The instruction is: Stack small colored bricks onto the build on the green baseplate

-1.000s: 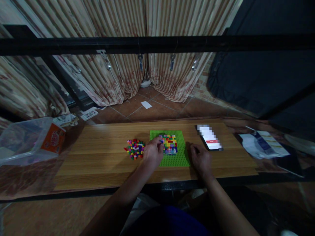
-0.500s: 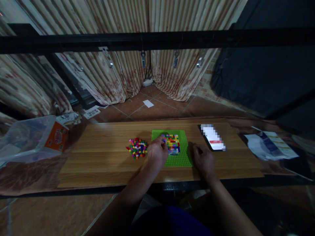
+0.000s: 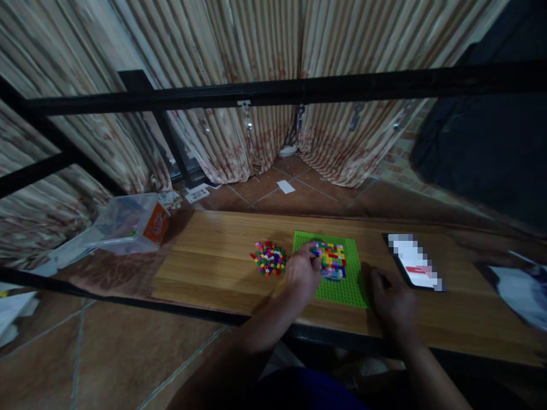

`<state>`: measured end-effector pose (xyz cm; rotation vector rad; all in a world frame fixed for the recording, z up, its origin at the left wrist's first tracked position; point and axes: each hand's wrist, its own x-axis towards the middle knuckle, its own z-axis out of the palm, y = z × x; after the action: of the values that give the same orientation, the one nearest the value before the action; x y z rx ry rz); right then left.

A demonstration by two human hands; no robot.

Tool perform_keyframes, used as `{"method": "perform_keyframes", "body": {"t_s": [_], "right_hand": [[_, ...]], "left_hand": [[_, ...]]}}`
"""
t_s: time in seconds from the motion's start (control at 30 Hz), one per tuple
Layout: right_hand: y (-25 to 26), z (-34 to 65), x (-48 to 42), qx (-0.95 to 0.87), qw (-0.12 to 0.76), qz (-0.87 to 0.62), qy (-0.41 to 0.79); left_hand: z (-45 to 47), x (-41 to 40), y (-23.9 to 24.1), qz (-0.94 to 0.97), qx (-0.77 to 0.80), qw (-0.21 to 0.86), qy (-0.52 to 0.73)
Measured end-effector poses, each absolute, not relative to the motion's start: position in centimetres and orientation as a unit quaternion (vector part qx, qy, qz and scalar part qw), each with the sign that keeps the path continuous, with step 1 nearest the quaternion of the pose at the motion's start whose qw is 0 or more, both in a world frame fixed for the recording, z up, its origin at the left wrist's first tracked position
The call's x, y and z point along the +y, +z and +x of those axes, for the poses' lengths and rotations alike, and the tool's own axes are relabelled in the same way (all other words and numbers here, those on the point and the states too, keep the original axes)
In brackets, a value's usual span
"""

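Your left hand (image 3: 302, 272) pinches at the studded multicoloured brick patch (image 3: 330, 259) on the flat green baseplate (image 3: 342, 287), mid wooden tabletop (image 3: 205, 267) near its front edge. Your right hand (image 3: 394, 300) rests curled beside the plate.

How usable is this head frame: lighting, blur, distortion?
Head view: dim overall, only the green baseplate and loose brick pile read clearly; motion blur smears the right edge; wide-angle distortion bends the black bar; the phone screen is pixelated; both hands sit in shadow.

Dim, dark indoor view.
Edges bend from the wide lens; right side is blurred, corners fall into shadow.
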<state>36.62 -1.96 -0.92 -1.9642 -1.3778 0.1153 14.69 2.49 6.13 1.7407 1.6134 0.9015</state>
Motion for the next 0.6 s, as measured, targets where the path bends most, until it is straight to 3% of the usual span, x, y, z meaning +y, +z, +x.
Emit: {"method": "perform_keyframes", "body": {"t_s": [0.17,0.37,0.6], "right_hand": [[-0.8,36.7,-2.0,-0.533,0.347,-0.771,0.037],[-1.2,36.9,-1.9,-0.537,0.344,-0.769,0.026],[-1.4,37.0,-1.9,-0.545,0.351,-0.762,0.013]], "left_hand": [[8.8,1.9,5.7,0.659,0.609,0.227,0.379],[0.0,3.0,4.3,0.670,0.649,0.161,0.323],[-1.2,3.8,2.6,0.702,0.633,0.150,0.291]]}}
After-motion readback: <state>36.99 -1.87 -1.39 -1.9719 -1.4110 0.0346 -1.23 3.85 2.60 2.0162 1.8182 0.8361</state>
